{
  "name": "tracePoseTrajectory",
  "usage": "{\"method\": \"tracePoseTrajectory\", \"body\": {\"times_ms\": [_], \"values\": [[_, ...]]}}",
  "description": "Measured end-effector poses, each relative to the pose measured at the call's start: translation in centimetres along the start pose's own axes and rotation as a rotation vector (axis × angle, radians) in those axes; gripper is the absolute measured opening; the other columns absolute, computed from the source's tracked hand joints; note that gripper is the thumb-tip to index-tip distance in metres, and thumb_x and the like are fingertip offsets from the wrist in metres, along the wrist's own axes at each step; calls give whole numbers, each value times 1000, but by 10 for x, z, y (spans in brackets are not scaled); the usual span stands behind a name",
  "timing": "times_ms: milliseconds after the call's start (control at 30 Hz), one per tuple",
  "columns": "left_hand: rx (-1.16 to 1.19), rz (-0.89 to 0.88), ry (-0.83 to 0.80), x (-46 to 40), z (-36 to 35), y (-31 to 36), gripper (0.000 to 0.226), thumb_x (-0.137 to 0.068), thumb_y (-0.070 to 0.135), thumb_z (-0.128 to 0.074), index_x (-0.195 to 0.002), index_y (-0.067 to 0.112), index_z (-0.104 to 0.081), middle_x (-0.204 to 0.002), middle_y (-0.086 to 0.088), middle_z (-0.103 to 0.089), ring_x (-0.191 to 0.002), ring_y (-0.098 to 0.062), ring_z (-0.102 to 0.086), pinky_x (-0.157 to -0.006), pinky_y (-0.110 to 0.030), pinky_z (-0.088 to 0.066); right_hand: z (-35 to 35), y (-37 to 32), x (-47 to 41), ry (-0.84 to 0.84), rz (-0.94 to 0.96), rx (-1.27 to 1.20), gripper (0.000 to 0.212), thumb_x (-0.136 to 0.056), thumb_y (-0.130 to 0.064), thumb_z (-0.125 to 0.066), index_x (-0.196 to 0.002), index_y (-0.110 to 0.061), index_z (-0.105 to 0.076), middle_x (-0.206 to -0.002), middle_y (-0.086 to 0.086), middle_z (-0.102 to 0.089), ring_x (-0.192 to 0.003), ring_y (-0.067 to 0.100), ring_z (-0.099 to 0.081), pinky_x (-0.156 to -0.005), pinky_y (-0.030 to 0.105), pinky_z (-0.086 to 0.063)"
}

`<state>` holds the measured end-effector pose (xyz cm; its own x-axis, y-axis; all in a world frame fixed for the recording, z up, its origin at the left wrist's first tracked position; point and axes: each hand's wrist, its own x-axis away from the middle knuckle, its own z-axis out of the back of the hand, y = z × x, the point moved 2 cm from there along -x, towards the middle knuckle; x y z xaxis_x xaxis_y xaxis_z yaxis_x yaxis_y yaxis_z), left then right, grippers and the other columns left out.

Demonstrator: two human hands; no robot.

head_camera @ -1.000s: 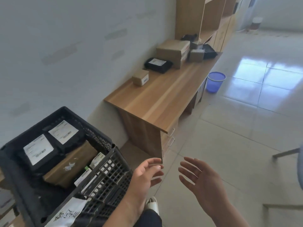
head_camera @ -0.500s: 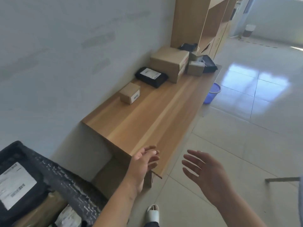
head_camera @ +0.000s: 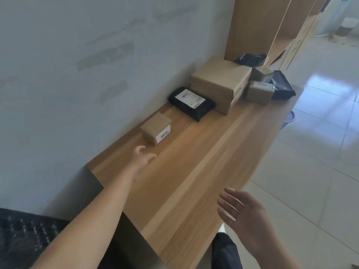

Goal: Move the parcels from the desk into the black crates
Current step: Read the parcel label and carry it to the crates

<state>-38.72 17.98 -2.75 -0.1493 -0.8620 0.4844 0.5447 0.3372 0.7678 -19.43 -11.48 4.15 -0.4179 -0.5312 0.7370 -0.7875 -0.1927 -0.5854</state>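
Where the left arm stretches out over it, the wooden desk (head_camera: 194,162) runs away from the person along the wall, with both hands above its near end. At the far end, well beyond either hand, stands the large cardboard box (head_camera: 219,82). Just on the near side of that box lies the black mailer bag (head_camera: 191,103), flat, its white label facing up. To the right of the large box sits a small brown box (head_camera: 259,92), with another black bag (head_camera: 282,86) beside it at the desk's outer edge. Nearest the left hand (head_camera: 143,158) is the small cardboard box (head_camera: 156,128), close ahead of the fingertips but apart from them; that hand holds nothing, its fingers loosely extended toward the box. The right hand (head_camera: 242,212) hovers over the desk's front edge, palm turned inward, fingers spread and relaxed, holding nothing. Under the left forearm, a black crate (head_camera: 21,235) shows at the lower left corner.
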Motion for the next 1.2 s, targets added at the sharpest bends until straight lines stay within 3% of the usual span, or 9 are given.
{"method": "tracePoseTrajectory", "body": {"times_ms": [100,167,300,433,633,767,900,1033,1200], "values": [[-215,-46,69,-53,-10,36,87,-81,22,-86,-154,18,-38,-155,-9,-46,-124,-20,-49,-96,-35,-41,-12,-29,-54,-7,-86,57,21,-99,-15,-56,-109,0,-68,-95,17,-71,-89,31,-67,-87,43,-52],[-378,-20,105,-86,-14,54,103,-73,27,-91,-158,19,-33,-158,-10,-40,-136,-27,-47,-108,-42,-44,-14,-51,-91,-24,-149,103,22,-100,-16,-57,-108,0,-70,-97,17,-72,-90,32,-68,-88,44,-52],[-655,87,84,-144,-23,81,134,-67,39,-95,-166,22,-7,-172,-6,-13,-157,-29,-18,-126,-48,-25,-14,-87,-158,-57,-262,206,25,-100,-17,-56,-106,0,-73,-85,15,-76,-86,33,-69,-78,43,-54],[-837,140,87,-177,-29,83,133,-70,46,-92,-166,19,-4,-172,-8,-15,-158,-30,-16,-126,-44,-22,-11,-113,-203,-59,-315,316,24,-100,-16,-57,-106,0,-74,-86,16,-77,-89,34,-69,-79,44,-54],[-777,174,163,-186,-34,71,121,-71,39,-91,-164,17,-16,-163,-12,-28,-153,-34,-22,-120,-45,-32,-31,-131,-234,-69,-348,378,24,-102,-17,-56,-109,0,-72,-94,16,-75,-91,31,-71,-82,43,-55],[-544,190,188,-158,-37,69,117,-68,37,-91,-161,23,-23,-154,-5,-37,-145,-28,-34,-105,-40,-43,-53,-134,-227,-122,-366,362,22,-101,-17,-58,-107,-2,-73,-92,14,-75,-92,31,-71,-82,43,-54],[153,202,117,-86,-45,70,76,-72,23,-92,-134,26,-50,-138,5,-61,-106,-9,-64,-80,-23,-47,-79,-135,-203,-251,-369,340,19,-99,-16,-59,-106,-3,-71,-94,14,-72,-88,28,-70,-81,42,-54],[598,164,70,12,-52,72,80,-60,32,-85,-135,24,-58,-128,5,-72,-111,-19,-65,-99,-38,-42,-99,-132,-167,-383,-363,367,20,-95,-19,-65,-108,-6,-72,-105,15,-70,-92,30,-69,-83,46,-58],[799,-44,-44,123,-55,55,84,-74,40,-84,-149,23,-49,-145,-3,-63,-136,-25,-57,-119,-52,-37,-114,-110,-96,-536,-475,377,63,-69,-34,-82,-125,-9,-68,-129,25,-62,-106,46,-70,-88,66,-57]]}}
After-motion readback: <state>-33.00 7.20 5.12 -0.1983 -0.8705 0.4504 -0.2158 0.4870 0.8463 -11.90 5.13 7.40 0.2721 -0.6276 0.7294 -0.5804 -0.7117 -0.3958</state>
